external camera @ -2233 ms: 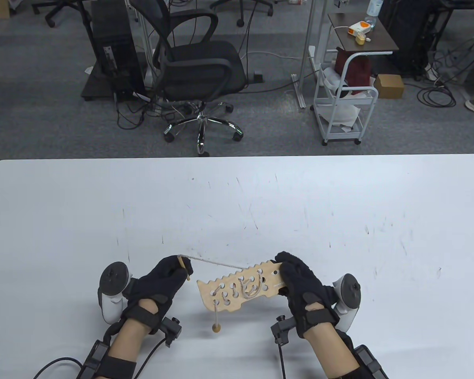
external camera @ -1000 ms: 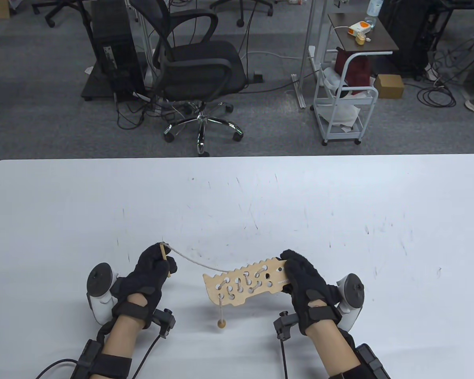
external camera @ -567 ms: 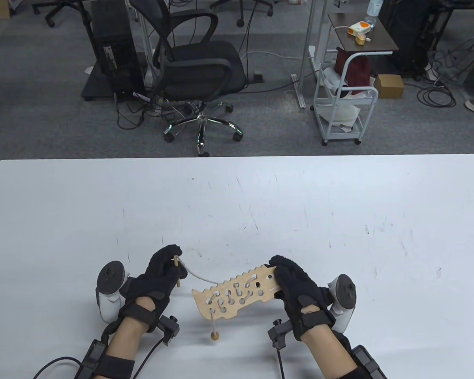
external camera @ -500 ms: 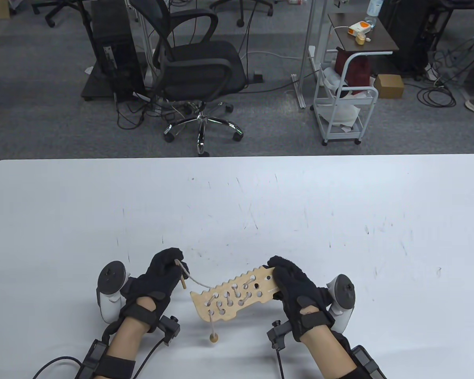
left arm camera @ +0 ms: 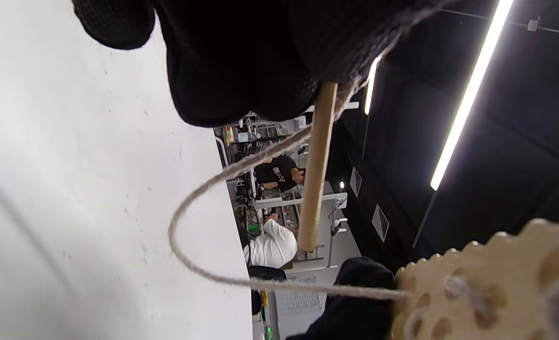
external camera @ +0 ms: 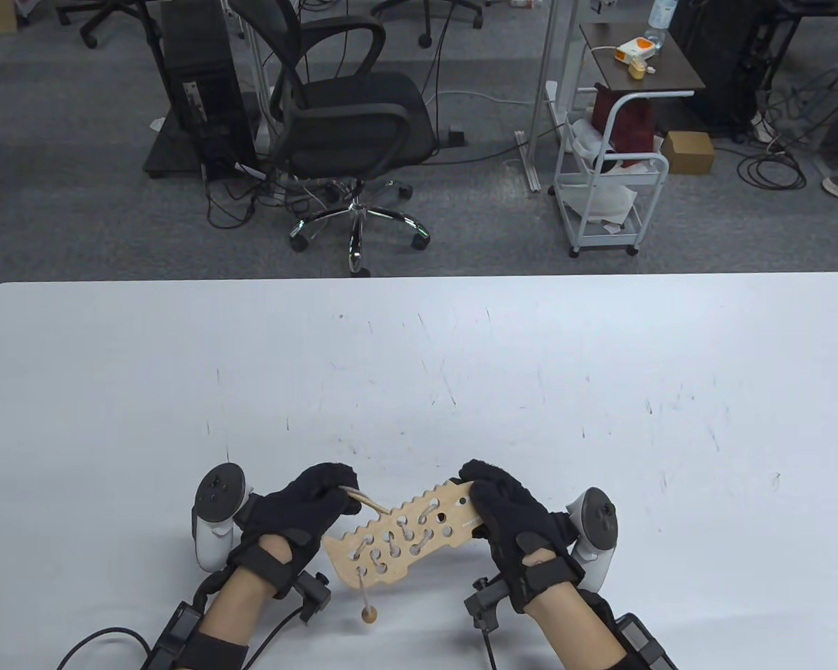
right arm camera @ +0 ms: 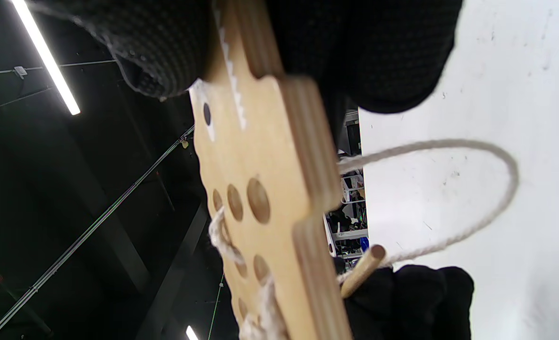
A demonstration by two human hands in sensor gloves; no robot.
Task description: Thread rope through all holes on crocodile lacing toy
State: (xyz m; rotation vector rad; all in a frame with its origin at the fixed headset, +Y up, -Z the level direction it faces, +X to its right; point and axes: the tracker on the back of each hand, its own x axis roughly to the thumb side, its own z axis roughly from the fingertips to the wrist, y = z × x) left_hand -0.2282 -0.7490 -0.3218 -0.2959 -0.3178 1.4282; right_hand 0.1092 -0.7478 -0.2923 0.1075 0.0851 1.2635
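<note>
Wooden needle [external camera: 366,500] and our left hand [external camera: 300,506] pinching it have come in close to the crocodile [external camera: 401,534], so the rope [left arm camera: 213,226] that ran taut now loops slack. Our right hand [external camera: 513,513] grips the crocodile's far end, holding it tilted above the surface [external camera: 461,377]. Rope laces most holes; a bead [external camera: 369,614] dangles below. Beyond stand a chair [external camera: 353,118] and a cart [external camera: 611,174].
</note>
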